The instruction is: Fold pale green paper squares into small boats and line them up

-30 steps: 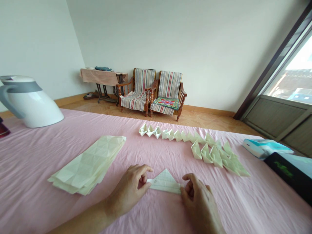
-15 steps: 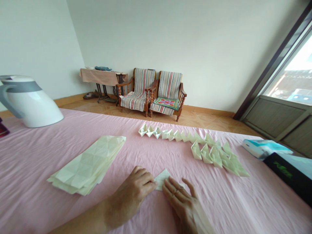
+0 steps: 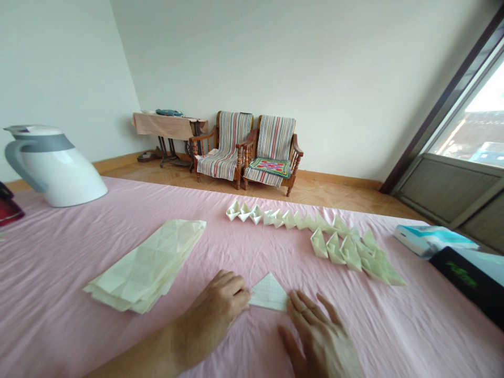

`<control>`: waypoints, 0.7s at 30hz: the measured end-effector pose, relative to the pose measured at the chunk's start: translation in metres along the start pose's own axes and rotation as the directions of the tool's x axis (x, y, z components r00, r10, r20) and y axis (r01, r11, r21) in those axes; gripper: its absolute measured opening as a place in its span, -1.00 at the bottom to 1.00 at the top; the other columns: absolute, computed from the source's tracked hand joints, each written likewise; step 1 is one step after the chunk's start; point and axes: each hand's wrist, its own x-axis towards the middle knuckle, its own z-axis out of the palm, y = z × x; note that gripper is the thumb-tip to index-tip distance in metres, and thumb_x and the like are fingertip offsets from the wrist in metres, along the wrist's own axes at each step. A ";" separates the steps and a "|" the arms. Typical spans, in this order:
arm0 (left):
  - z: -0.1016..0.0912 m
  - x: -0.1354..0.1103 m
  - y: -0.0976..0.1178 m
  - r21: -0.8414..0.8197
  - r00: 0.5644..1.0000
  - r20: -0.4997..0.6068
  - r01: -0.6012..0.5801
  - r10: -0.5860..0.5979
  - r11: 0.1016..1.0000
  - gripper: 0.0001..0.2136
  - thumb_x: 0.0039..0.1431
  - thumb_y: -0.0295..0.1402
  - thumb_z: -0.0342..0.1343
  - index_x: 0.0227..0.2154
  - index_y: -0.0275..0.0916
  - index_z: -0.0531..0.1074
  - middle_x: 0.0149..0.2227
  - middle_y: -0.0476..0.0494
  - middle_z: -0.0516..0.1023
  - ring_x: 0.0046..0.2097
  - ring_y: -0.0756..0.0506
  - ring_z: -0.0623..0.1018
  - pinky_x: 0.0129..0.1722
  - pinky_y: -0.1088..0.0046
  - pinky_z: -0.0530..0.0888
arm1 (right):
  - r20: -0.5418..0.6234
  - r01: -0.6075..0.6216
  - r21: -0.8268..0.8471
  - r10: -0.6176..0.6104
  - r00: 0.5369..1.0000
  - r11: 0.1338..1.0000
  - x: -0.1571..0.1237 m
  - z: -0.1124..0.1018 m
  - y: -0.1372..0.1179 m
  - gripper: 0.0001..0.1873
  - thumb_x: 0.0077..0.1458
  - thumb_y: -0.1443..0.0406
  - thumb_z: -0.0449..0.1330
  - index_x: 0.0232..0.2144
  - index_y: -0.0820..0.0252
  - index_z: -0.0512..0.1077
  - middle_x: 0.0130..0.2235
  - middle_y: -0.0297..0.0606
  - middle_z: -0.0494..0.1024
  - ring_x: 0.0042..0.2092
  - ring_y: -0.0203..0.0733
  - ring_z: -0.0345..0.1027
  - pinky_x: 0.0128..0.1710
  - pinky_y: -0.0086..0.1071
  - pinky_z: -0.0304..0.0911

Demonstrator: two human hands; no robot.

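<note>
A small folded piece of pale paper lies flat on the pink cloth, its point facing away from me. My left hand is closed at its left corner, the fingers curled and pinching that edge. On the opposite side my right hand lies with its fingers spread, the fingertips touching the right corner. To the left rests a stack of creased pale sheets. Folded paper boats stand in a row beyond the paper, and several more cluster at the right.
A white and grey jug stands at the left, with a dark red object beside it. At the right are a tissue pack and a black box. Two wooden armchairs stand past the table.
My right hand has slid right across the folded paper to its right corner, uncovering more of it. The left hand stays at the left corner. The view has shifted slightly.
</note>
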 end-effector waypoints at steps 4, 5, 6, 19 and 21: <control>-0.002 0.000 0.002 0.043 0.999 0.012 -0.047 0.046 0.998 -0.88 0.27 -0.57 0.05 -0.32 -0.25 0.41 -0.29 -0.08 0.45 -0.21 -0.12 0.41 -0.15 0.33 0.32 | -0.014 -0.048 0.063 0.049 0.999 0.997 0.002 0.001 -0.001 -0.71 0.13 0.27 0.16 -0.08 0.15 0.45 -0.06 -0.24 0.58 -0.07 -0.05 0.47 -0.03 -0.15 0.19; -0.001 0.000 0.001 0.053 0.999 0.012 -0.048 0.047 0.997 -0.88 0.28 -0.57 0.03 -0.33 -0.25 0.41 -0.30 -0.09 0.45 -0.22 -0.13 0.41 -0.16 0.32 0.31 | -0.006 -0.056 0.083 0.056 0.998 0.995 0.003 0.001 -0.001 -0.71 0.14 0.27 0.16 -0.07 0.15 0.44 -0.06 -0.25 0.58 -0.07 -0.06 0.47 -0.02 -0.15 0.18; -0.001 0.000 0.001 0.061 0.999 0.008 -0.046 0.046 0.997 -0.87 0.28 -0.57 0.02 -0.34 -0.26 0.40 -0.31 -0.09 0.45 -0.23 -0.13 0.40 -0.17 0.31 0.31 | 0.000 -0.066 0.103 0.066 0.998 0.992 0.004 0.001 -0.001 -0.71 0.14 0.28 0.17 -0.06 0.14 0.44 -0.06 -0.26 0.58 -0.08 -0.07 0.46 -0.02 -0.16 0.17; -0.007 0.005 -0.001 -0.374 0.906 -0.366 0.066 -0.212 0.925 -0.79 0.32 -0.38 -0.07 -0.44 -0.25 0.34 -0.44 -0.05 0.43 -0.34 -0.07 0.44 -0.26 0.44 0.33 | 0.108 -0.365 0.684 0.406 0.907 0.632 0.023 -0.016 -0.009 -0.75 0.28 0.24 0.03 -0.23 0.06 0.51 -0.38 -0.31 0.49 -0.31 -0.19 0.39 -0.32 -0.36 0.24; -0.004 0.007 -0.004 -0.413 0.905 -0.296 0.166 -0.305 0.895 -0.76 0.31 -0.33 -0.07 -0.47 -0.24 0.33 -0.48 -0.01 0.43 -0.38 -0.04 0.45 -0.31 0.48 0.34 | 0.220 -0.446 0.742 0.446 0.867 0.501 0.025 -0.013 -0.008 -0.75 0.25 0.19 0.06 -0.33 0.09 0.51 -0.42 -0.34 0.49 -0.34 -0.21 0.39 -0.34 -0.39 0.23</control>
